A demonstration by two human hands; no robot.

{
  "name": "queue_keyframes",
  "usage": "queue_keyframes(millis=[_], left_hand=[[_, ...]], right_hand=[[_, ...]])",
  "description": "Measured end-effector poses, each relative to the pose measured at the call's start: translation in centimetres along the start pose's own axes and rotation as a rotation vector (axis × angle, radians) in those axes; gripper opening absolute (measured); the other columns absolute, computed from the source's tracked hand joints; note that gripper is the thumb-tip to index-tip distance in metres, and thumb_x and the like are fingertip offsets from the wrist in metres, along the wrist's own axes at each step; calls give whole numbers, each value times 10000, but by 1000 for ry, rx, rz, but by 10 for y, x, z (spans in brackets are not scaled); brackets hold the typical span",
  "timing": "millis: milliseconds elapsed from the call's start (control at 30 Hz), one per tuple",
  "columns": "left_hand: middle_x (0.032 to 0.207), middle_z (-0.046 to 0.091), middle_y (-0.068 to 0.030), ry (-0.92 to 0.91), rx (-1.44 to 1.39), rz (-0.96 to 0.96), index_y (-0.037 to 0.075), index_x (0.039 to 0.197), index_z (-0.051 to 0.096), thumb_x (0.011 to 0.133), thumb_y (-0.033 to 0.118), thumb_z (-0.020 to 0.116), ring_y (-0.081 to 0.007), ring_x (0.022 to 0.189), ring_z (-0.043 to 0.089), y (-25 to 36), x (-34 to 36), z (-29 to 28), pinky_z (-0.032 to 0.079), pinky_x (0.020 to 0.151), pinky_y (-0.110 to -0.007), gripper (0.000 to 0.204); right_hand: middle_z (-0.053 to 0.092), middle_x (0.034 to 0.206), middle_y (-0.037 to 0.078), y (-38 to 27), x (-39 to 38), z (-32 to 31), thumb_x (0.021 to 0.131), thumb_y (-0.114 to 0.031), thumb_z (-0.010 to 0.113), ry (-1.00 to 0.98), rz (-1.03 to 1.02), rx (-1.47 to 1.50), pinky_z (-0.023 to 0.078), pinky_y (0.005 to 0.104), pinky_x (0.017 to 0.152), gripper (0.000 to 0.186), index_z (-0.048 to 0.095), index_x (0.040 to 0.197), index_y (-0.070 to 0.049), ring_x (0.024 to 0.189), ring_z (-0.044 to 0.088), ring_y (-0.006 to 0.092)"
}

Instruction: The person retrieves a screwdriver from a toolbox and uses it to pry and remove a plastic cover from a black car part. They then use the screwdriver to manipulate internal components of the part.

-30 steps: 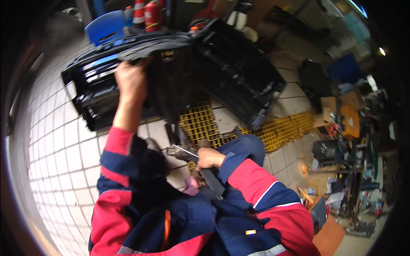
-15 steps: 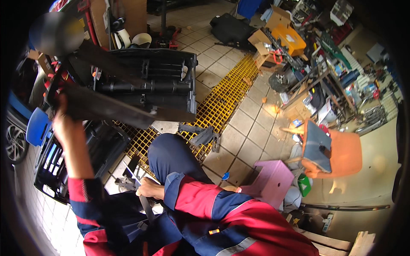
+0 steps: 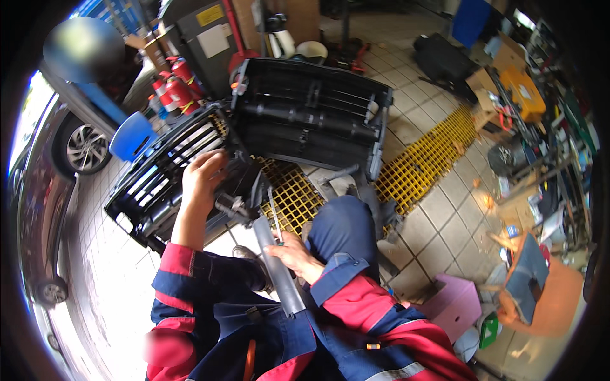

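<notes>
My right hand (image 3: 297, 255) is closed around a screwdriver (image 3: 274, 213) with a long thin pale shaft; a bit of green shows at its grip. Its fingers also rest against a long grey-black plastic strip (image 3: 278, 273), which slants across my lap. At the strip's upper end is a blurred dark bracket-like part (image 3: 235, 208). My left hand (image 3: 204, 176) is raised just above that part, fingers loosely bent and apart, nothing seen in them. Behind it lies a slatted black plastic panel (image 3: 171, 159). A larger black plastic panel (image 3: 305, 117) stands farther off.
Yellow floor grating (image 3: 426, 159) crosses the tiles, with dark plastic pieces (image 3: 365, 197) beside my knee. Red fire extinguishers (image 3: 179, 94) and a blue chair back (image 3: 132, 136) are at the left, near a parked car (image 3: 47, 209). At right are a pink stool (image 3: 454, 308) and an orange chair (image 3: 553, 292).
My left hand has come down and inward, and the long dark piece it held up is no longer in it. The view has swung left. My right hand still holds the screwdriver.
</notes>
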State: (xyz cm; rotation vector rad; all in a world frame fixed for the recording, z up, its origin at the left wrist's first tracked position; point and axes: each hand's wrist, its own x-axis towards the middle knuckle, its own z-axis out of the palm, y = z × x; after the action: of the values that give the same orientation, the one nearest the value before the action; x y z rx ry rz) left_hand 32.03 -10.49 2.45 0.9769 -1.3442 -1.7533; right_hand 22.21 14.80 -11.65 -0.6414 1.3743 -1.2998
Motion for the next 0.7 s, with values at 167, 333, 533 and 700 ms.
queue_keyframes(millis=[167, 333, 533, 700], left_hand=[[1167, 739, -95, 279, 226, -114, 62, 1395, 620, 970, 292, 813, -225, 1056, 701, -26, -20, -53, 564, 868, -412, 520], [1287, 752, -117, -145, -471, -141, 95, 1328, 656, 1015, 399, 771, -309, 1214, 715, -38, -4, -47, 539, 1102, -530, 451], [1295, 759, -113, -284, -882, -21, 71, 1345, 689, 988, 321, 793, -283, 1241, 704, -25, 24, -58, 515, 1146, -465, 448], [1342, 743, -134, -420, -945, -68, 29, 1372, 680, 953, 275, 822, -288, 1268, 701, -34, 32, -56, 509, 1171, -496, 506]], right_hand=[[741, 1128, 103, -33, 12, 13, 945, -127, 791, 69, -204, -156, 586, 315, 849, 498, 651, 1393, 40, 956, 701, 150], [776, 1083, 222, -57, 30, 37, 852, -213, 901, 227, -500, -458, 585, 434, 863, 499, 725, 1236, 52, 953, 754, 361], [746, 955, 67, -132, 48, 27, 950, -372, 879, 138, -760, -420, 516, 307, 654, 475, 744, 1213, 0, 708, 622, 107], [711, 1182, 116, -205, 101, 12, 857, -562, 912, 138, -633, -352, 477, 208, 560, 837, 685, 1393, 39, 662, 531, 35]])
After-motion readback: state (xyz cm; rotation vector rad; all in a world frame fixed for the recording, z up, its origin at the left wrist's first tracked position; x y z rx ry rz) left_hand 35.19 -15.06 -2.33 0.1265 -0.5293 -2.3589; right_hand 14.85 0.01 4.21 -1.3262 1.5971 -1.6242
